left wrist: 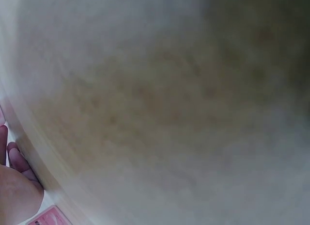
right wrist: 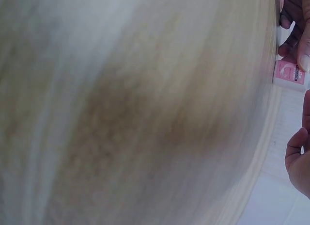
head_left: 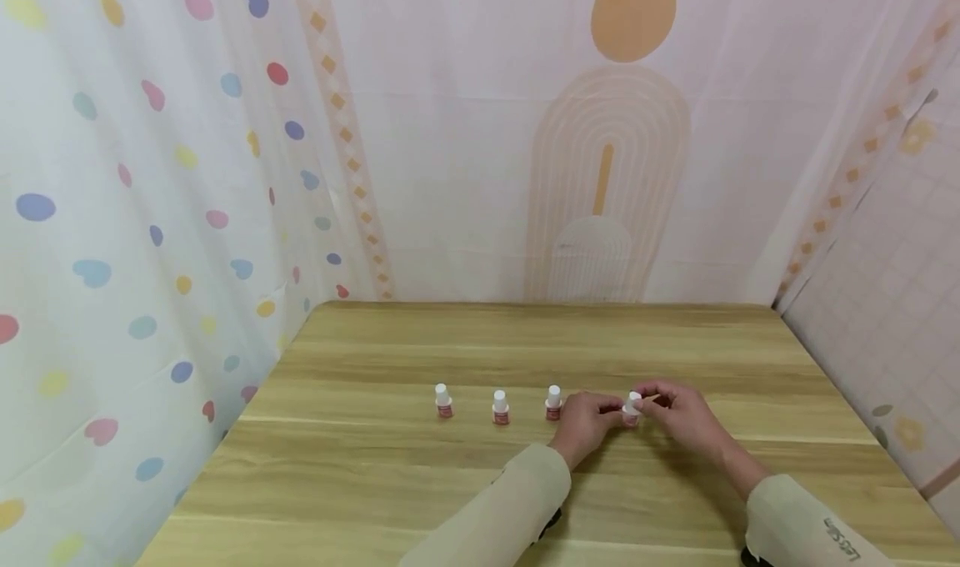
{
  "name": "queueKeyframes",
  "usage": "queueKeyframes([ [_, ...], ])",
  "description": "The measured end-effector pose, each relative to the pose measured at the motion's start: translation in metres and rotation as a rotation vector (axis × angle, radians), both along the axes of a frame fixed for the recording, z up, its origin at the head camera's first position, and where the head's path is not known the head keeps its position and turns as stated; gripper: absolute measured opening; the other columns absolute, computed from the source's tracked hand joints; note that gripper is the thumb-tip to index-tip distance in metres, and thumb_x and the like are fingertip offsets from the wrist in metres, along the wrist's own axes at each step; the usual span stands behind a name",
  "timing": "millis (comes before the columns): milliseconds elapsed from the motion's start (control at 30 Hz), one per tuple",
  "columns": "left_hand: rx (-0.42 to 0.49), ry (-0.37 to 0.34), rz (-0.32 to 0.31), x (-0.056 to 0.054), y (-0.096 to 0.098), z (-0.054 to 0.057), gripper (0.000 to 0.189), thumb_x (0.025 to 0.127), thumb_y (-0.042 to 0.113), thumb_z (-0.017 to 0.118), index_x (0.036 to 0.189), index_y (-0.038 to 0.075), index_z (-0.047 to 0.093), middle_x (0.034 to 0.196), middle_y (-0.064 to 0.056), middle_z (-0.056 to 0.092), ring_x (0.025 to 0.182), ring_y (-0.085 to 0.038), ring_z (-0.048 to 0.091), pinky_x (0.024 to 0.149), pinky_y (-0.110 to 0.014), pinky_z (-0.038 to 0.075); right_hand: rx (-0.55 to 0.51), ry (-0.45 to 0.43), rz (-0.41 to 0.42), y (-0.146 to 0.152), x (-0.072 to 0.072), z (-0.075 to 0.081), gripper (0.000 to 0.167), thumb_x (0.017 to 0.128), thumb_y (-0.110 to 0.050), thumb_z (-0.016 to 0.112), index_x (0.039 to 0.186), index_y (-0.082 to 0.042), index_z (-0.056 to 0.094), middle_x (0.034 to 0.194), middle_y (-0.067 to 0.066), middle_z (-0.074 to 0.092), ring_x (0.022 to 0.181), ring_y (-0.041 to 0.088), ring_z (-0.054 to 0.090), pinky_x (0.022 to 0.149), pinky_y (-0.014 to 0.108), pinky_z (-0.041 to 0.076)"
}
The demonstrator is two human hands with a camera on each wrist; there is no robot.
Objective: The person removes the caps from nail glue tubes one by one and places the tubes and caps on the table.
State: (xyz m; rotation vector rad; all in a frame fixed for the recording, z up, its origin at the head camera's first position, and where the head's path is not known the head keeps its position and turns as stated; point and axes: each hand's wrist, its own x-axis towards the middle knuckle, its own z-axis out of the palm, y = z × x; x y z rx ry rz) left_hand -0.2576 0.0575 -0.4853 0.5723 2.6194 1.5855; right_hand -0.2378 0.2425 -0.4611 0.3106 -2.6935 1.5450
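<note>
A small white bottle (head_left: 631, 410) with a pink label and a tall white cap stands on the wooden table, between my two hands. From the left, my left hand (head_left: 587, 423) pinches its body; in the right wrist view a thumb lies over the pink label (right wrist: 289, 71). My right hand (head_left: 684, 417) comes in from the right, thumb and forefinger pinching the cap. The left wrist view catches only part of a hand (left wrist: 19, 191) at its left edge, near a pink label (left wrist: 50, 217). Most of both wrist views is blurred tabletop.
Three matching bottles stand upright to the left: one close beside my left hand (head_left: 553, 403), one further along (head_left: 500, 408), and the leftmost (head_left: 444, 402). The wooden table (head_left: 360, 484) ends at a patterned curtain (head_left: 450, 175) at the back, with a dotted curtain (head_left: 150, 242) on the left.
</note>
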Motion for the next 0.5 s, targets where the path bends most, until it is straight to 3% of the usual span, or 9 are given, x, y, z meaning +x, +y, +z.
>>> queueKeyframes([
  [500, 0.008, -0.001, -0.002, 0.0007, 0.0003, 0.0003, 0.015, 0.084, 0.026, 0.079, 0.094, 0.015, 0.082, 0.094, 0.008, 0.075, 0.090, 0.002, 0.064, 0.080, -0.018, 0.048, 0.001, -0.027, -0.045, -0.0014, 0.0012, 0.0013, 0.027, 0.094, -0.026, 0.071, 0.110, -0.004, 0.071, 0.099, 0.006, 0.070, 0.084, 0.019, 0.058, 0.066, 0.030, 0.047],
])
